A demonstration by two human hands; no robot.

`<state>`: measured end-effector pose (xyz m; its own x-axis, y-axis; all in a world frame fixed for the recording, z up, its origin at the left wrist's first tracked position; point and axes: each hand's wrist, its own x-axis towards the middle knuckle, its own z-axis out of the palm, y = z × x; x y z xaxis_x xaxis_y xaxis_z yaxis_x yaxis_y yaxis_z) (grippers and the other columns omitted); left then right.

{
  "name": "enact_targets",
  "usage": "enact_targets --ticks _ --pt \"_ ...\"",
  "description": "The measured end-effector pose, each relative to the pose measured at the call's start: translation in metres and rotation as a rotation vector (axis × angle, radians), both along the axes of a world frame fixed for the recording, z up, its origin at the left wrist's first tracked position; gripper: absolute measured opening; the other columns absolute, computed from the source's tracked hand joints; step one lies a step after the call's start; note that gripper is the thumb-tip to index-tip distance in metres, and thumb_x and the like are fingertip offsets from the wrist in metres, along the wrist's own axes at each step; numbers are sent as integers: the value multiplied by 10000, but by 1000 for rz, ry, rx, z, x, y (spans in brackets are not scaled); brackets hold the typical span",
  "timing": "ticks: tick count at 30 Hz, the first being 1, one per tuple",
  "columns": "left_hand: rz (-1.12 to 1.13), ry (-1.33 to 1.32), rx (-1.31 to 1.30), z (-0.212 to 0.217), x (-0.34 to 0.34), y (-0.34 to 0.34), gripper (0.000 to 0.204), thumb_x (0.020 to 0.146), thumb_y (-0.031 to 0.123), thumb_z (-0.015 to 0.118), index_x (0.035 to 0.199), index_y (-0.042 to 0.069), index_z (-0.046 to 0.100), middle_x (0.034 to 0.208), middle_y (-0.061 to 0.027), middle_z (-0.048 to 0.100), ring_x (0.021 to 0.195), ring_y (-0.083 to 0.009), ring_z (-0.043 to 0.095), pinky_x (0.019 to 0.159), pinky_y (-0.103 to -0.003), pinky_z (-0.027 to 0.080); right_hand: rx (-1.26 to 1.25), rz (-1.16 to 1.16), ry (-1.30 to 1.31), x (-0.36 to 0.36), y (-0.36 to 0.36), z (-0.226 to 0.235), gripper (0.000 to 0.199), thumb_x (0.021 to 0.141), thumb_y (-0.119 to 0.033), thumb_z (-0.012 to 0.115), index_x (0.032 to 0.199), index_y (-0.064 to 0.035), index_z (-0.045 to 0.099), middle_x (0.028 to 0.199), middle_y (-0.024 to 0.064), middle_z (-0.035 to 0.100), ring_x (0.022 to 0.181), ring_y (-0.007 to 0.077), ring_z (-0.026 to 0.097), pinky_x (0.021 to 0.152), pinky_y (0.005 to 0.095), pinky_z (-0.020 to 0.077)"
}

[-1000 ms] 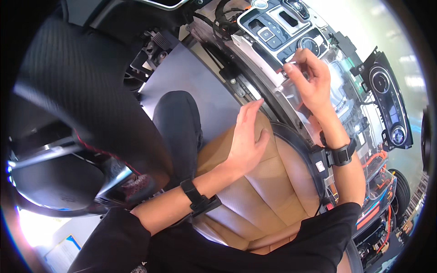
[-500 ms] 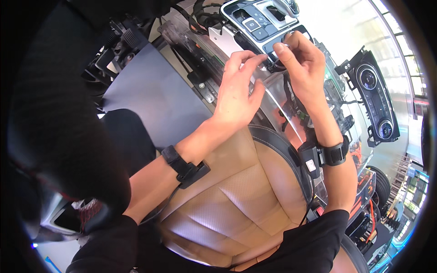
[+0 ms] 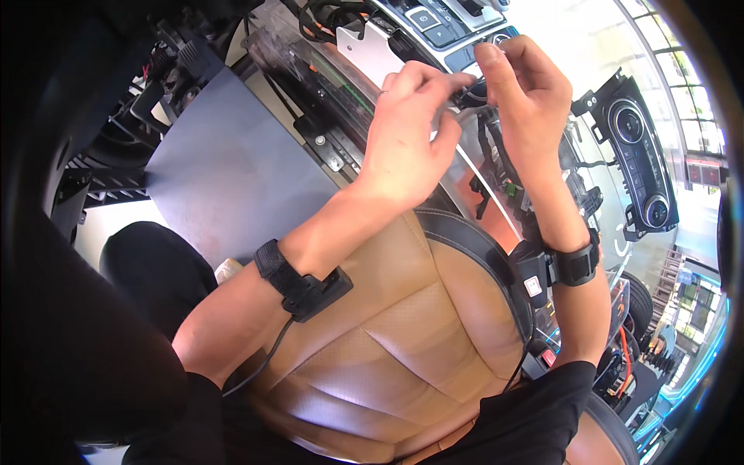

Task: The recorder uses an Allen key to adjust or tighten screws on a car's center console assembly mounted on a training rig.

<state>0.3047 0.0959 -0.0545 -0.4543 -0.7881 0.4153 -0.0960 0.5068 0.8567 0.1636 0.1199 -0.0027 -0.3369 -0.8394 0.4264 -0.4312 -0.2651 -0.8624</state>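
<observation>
A silver-trimmed gear selector console (image 3: 460,59) with dark button panels lies at the top, beyond my hands. My left hand (image 3: 411,132) reaches to its near edge, fingers bent and thumb held apart. The left index fingertip is at a dark round part (image 3: 474,94) at the console's end; whether it touches is unclear. Just right of it, my right hand (image 3: 535,105) is raised with thumb and forefinger pinched together over the console's corner. Anything in that pinch is too small or hidden to name. Both wrists wear black straps with small boxes.
Below my arms is a tan leather seat (image 3: 387,310) with dark trim. A grey flat panel (image 3: 240,170) lies to the left. A climate control panel (image 3: 639,159) with two knobs stands at right. Clear plastic covers and wiring (image 3: 488,167) sit under my hands.
The view has shifted, so the console sits higher in the picture. My right hand has moved slightly up and right in the picture, its pinch still closed. The left stays near the console's edge.
</observation>
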Motion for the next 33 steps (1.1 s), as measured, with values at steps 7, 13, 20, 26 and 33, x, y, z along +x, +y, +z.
enact_targets --ticks 7,13,20,26,33 --pt "-41 -13 71 1 -2 -2 382 829 -9 563 1203 30 634 1108 -145 571 1081 -339 550 947 -424 472 101 -246 46 11 1 8 465 855 -301 795 605 -42 502 516 -41 474 510 26 383 441 243 280" --pt "-69 16 87 -1 0 -2 380 833 -5 562 1206 29 626 1120 -144 563 1107 -340 551 961 -423 470 82 -218 128 8 2 7 485 873 -275 750 578 -29 454 479 -5 412 488 62 360 434 270 292" --pt "-49 -8 29 0 2 -1 434 810 -6 599 1243 7 581 1089 -117 568 993 -268 566 908 -374 466 96 -170 268 9 5 13 471 871 -254 739 582 -26 446 470 -3 401 481 68 353 431 275 298" --pt "-17 281 63 16 -5 -11 369 871 11 562 1234 24 622 1134 -142 600 1023 -274 608 886 -365 501 111 -154 112 8 4 8 479 881 -284 741 594 -24 459 473 -1 406 482 64 352 434 268 297" --pt "-167 442 332 47 -3 -10 272 956 31 526 1189 -29 653 1072 -93 666 847 -138 677 789 -278 565 -26 35 86 -8 -2 -7 386 937 -251 686 677 -8 538 525 3 476 495 51 413 457 244 335"
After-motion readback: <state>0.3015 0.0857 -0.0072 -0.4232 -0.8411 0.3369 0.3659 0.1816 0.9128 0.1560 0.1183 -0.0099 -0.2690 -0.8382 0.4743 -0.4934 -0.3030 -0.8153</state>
